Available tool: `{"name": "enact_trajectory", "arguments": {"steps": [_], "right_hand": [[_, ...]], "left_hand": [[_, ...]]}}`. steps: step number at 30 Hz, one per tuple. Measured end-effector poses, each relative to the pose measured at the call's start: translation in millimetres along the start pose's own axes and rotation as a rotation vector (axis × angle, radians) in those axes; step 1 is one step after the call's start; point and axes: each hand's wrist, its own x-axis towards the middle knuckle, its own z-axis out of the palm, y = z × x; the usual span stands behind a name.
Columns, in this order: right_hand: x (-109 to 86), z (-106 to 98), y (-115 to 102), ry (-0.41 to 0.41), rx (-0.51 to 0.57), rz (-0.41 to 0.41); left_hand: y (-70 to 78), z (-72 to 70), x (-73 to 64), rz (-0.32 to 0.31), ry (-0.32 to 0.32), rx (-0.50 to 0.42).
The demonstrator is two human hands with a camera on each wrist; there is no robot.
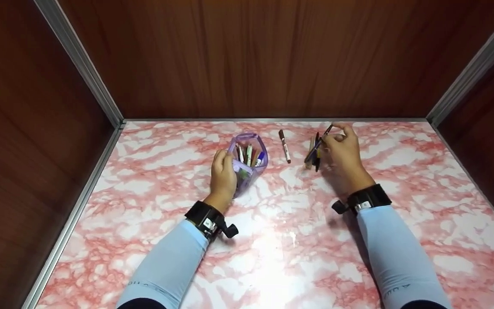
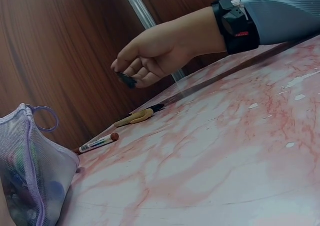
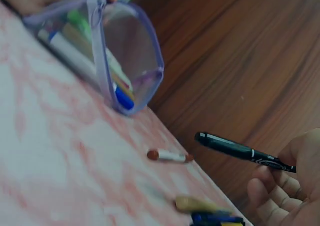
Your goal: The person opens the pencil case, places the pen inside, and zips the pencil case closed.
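A purple mesh pencil pouch stands with its mouth open, several pens and markers inside it. My left hand grips the pouch by its left side. In my right hand a black marker is pinched between thumb and fingers, held above the table. Below that hand lies a small group of pens, with a tan one among them. A white marker with a brown cap lies between the pouch and this group. In the left wrist view, the pouch hides most of the left hand.
The table has a red and white marbled top. Dark wooden panels stand at the back and on both sides, with metal strips along their corners. A purple loop sticks out from the pouch.
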Motion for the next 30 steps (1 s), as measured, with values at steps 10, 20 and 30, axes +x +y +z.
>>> {"name": "enact_trajectory", "arguments": {"steps": [10,20,30], "right_hand": [[-1.1,48.2,-12.2,-0.002,0.290,-0.044],[-15.2,108.1,-11.3,-0.056,0.355,-0.083],[-36.0,134.2,-13.2,-0.172,0.282,-0.001]], "left_hand": [[-2.0,0.7,0.6,0.009,-0.001,0.004],[-0.5,-0.3,1.9,0.013,0.005,0.014],[0.3,-0.8,1.1,-0.012,-0.009,0.018]]}}
